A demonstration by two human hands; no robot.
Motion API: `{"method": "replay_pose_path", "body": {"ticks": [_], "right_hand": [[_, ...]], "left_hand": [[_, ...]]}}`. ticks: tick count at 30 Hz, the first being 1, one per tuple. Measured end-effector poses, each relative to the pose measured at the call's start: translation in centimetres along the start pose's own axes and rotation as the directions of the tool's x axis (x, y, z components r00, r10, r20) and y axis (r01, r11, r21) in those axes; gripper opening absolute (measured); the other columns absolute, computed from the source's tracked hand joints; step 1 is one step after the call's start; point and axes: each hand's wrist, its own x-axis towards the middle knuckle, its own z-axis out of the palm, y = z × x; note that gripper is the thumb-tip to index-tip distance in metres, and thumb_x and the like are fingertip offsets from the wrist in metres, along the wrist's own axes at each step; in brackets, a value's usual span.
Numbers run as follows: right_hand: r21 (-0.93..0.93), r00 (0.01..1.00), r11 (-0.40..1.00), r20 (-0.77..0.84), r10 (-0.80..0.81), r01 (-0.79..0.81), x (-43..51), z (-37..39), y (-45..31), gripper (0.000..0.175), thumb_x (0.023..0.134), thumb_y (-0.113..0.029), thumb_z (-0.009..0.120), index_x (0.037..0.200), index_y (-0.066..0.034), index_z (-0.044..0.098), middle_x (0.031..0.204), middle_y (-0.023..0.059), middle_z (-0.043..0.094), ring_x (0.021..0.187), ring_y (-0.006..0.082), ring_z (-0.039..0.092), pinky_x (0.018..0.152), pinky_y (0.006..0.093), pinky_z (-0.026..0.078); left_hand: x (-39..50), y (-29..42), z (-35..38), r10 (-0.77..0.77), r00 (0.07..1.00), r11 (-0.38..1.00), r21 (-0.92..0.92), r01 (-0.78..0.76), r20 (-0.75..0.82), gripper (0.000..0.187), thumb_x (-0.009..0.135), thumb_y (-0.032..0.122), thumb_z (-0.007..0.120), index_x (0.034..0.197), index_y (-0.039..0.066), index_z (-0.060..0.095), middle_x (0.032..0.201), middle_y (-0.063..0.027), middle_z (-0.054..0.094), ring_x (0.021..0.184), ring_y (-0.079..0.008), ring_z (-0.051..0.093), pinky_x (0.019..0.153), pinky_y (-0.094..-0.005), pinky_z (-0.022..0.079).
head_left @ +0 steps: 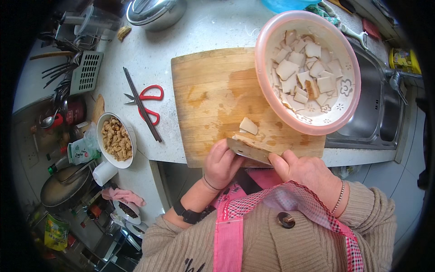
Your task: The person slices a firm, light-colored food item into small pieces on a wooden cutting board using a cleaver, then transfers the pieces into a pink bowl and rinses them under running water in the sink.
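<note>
My right hand (306, 171) grips the handle end of a metal kitchen knife (249, 151), its broad blade tilted over the near edge of a wooden cutting board (207, 91). At the blade's left end is my left hand (222, 163), fingers curled; the blade and hand hide what its fingertips touch. Along the blade's far side lies a pale strip of food with a brown edge (246, 139). Just beyond it rests a pale cut piece (248, 125). A pink-rimmed basin (351, 98) overlaps the board's right side and contains many pale, flat pieces (299, 71).
Left of the board, dark chopsticks (141, 103) lie across red-handled scissors (151, 92). Farther left stands a white bowl (132, 136) of brown crumbly food (117, 139). A steel sink (363, 102) is at right. A lidded metal container (156, 15) sits at the back.
</note>
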Motion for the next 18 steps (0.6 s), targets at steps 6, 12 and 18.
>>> {"method": "replay_pose_path", "body": {"ticks": [6,12,18], "right_hand": [[-0.009,1.0,1.0,-0.018,0.008,-0.008,1.2,1.4,0.2,0.033,0.082,-0.014,0.051,0.113,-0.0038,0.046,0.087,0.0142,0.054,0.063,0.0298,0.064,0.051,0.0391,0.051],[-0.097,0.999,0.995,-0.043,0.03,-0.034,3.1,3.9,0.8,0.027,0.083,-0.012,0.051,0.109,-0.0053,0.046,0.085,0.0139,0.056,0.067,0.0287,0.066,0.054,0.0367,0.052],[-0.012,0.988,1.0,-0.155,-0.009,0.007,2.4,3.8,2.7,0.025,0.083,-0.011,0.05,0.107,-0.0057,0.047,0.084,0.0129,0.056,0.062,0.028,0.065,0.049,0.0377,0.051]], "left_hand": [[0.0,-0.1,0.2,-0.017,1.0,1.0,0.003,0.018,-0.014,0.031,0.066,0.004,0.074,0.095,-0.001,0.064,0.103,-0.0163,0.061,0.093,-0.0332,0.06,0.08,-0.0386,0.05],[-0.3,-0.4,0.4,0.003,1.0,1.0,-0.023,-0.004,-0.018,0.03,0.067,0.005,0.075,0.095,0.0,0.064,0.098,-0.0149,0.06,0.087,-0.0318,0.06,0.074,-0.0383,0.049],[-0.3,-0.3,0.2,0.066,0.997,0.997,-0.023,-0.067,-0.048,0.028,0.068,0.003,0.073,0.094,0.0,0.063,0.095,-0.0132,0.058,0.083,-0.0304,0.059,0.073,-0.0374,0.049]]}}
